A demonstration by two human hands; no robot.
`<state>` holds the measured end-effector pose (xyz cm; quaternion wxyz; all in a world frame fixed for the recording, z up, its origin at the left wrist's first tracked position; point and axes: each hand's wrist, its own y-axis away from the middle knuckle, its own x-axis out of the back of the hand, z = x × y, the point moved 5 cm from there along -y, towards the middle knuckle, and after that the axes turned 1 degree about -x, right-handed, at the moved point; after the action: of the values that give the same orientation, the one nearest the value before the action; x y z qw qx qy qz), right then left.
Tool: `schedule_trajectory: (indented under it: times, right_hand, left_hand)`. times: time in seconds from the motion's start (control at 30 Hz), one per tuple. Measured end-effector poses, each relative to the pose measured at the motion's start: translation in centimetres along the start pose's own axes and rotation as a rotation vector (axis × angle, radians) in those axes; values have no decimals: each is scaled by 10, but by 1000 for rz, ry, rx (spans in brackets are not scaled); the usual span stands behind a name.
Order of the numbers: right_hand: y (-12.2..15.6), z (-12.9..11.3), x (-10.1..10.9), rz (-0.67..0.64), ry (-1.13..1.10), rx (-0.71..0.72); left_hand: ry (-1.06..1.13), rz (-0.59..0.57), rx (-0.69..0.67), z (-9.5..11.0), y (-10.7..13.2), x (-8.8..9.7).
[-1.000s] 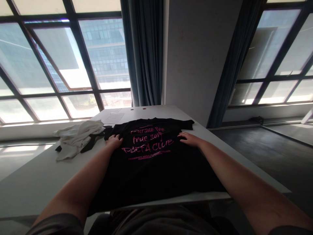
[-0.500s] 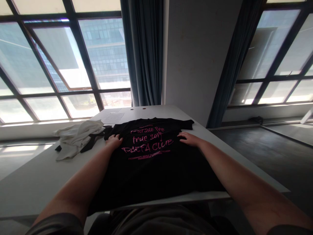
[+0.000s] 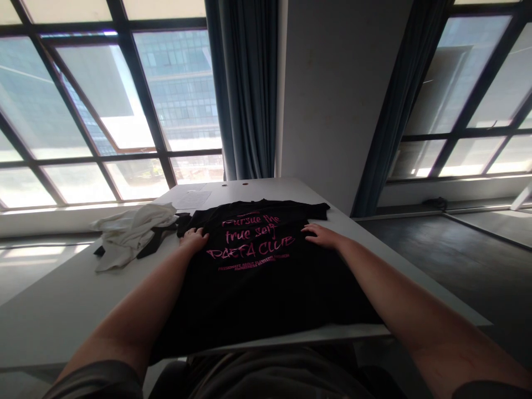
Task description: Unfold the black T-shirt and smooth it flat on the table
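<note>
A black T-shirt (image 3: 266, 293) with pink lettering lies spread out on the white table (image 3: 54, 310), its neck toward the far end and its hem at the near edge. My left hand (image 3: 194, 240) rests on the shirt's left side below the sleeve, fingers laid out over the cloth. On the opposite side, my right hand (image 3: 321, 235) touches the fabric just below the right sleeve, with its fingers stretched toward the lettering. Neither hand shows a grip on the cloth.
A crumpled heap of white cloth (image 3: 133, 227) with dark pieces lies left of the shirt. Behind it a sheet of paper (image 3: 195, 199) lies flat. A blue curtain (image 3: 249, 94) and a wall pillar (image 3: 328, 100) rise beyond the table, with windows on both sides.
</note>
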<state>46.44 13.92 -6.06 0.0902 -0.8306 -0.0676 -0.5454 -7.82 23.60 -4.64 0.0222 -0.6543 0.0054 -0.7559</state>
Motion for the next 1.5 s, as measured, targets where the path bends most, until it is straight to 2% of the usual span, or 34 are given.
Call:
schedule_trajectory:
  times: [0.67, 1.5]
  right_hand:
    - [-4, 6, -3, 8, 3, 21]
    - [-1, -2, -1, 7, 22, 10]
  left_hand:
    - [-17, 25, 2, -2, -4, -3]
    - [-28, 7, -9, 0, 1, -1]
